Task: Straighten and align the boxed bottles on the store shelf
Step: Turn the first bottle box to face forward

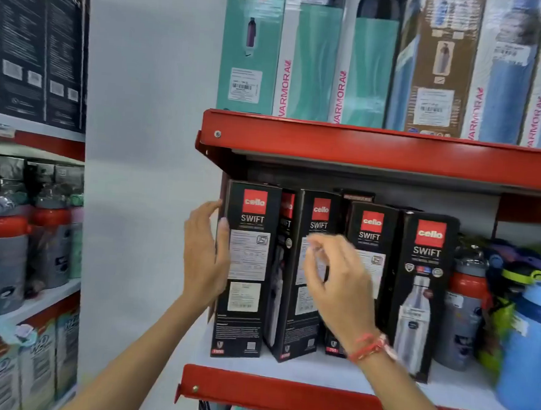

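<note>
Several tall black boxed bottles stand on the white shelf (330, 371) with a red front edge. The leftmost box (246, 267) is upright at the shelf's left end. My left hand (205, 254) lies flat against its left side, thumb on the front corner, fingers apart. The second box (302, 323) is turned at an angle. My right hand (335, 274) hovers in front of it and the third box (372, 232), fingers loosely curled and blurred, holding nothing. The rightmost box (423, 281) stands further forward, showing a steel bottle picture.
Loose bottles (465, 304) and a blue jug (532, 351) crowd the shelf's right end. The red shelf above (380, 152) carries tall teal, brown and blue boxes. A second rack with bottles (17, 243) stands at the left, past a white wall.
</note>
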`<move>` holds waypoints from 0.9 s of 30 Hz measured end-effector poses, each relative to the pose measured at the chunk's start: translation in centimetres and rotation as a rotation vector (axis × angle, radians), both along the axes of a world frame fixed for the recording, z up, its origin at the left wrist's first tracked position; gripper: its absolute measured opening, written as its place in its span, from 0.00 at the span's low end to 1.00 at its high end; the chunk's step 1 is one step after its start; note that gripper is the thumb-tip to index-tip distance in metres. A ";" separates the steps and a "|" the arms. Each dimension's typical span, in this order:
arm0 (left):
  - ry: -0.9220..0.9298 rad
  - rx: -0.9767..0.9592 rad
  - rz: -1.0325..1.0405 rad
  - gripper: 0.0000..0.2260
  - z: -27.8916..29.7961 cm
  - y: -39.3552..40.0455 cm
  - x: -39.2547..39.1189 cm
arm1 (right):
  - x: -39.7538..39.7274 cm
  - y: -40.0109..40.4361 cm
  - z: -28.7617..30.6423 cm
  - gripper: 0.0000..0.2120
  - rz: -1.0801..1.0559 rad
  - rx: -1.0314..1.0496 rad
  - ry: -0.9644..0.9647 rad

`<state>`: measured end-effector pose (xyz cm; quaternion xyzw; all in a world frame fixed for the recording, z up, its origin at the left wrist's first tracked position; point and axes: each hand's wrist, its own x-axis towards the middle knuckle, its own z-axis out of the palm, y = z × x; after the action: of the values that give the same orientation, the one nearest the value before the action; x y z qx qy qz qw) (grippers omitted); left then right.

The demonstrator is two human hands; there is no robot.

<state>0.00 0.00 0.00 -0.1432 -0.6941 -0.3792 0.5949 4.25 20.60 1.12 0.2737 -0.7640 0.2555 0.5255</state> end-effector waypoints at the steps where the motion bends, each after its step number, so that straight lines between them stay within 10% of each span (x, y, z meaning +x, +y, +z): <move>1: -0.097 0.189 -0.081 0.17 -0.4 -0.5 -0.6 | -0.4 -1.1 -1.0 0.10 0.046 -0.038 -0.073; 4: -0.515 0.584 -0.379 0.14 -1.5 -1.6 -2.7 | -1.0 -5.0 -4.0 0.18 0.003 -0.019 -0.395; 9: -0.987 0.509 -0.687 0.24 -2.6 -3.2 -4.6 | -2.3 -10.3 -6.9 0.42 -0.199 -0.039 -0.711; 17: -0.953 0.377 -0.678 0.20 -1.7 -5.8 -2.7 | -2.0 -12.6 -6.3 0.55 -0.225 -0.120 -0.730; 27: -0.748 0.193 -0.564 0.13 -1.3 -6.4 1.6 | -3.4 -8.2 -2.0 0.38 0.264 -0.060 -0.929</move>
<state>1.55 -6.44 -1.26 -0.1240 -0.7563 -0.6140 0.1888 0.81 12.41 -0.87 0.2102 -0.8688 0.4372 0.0995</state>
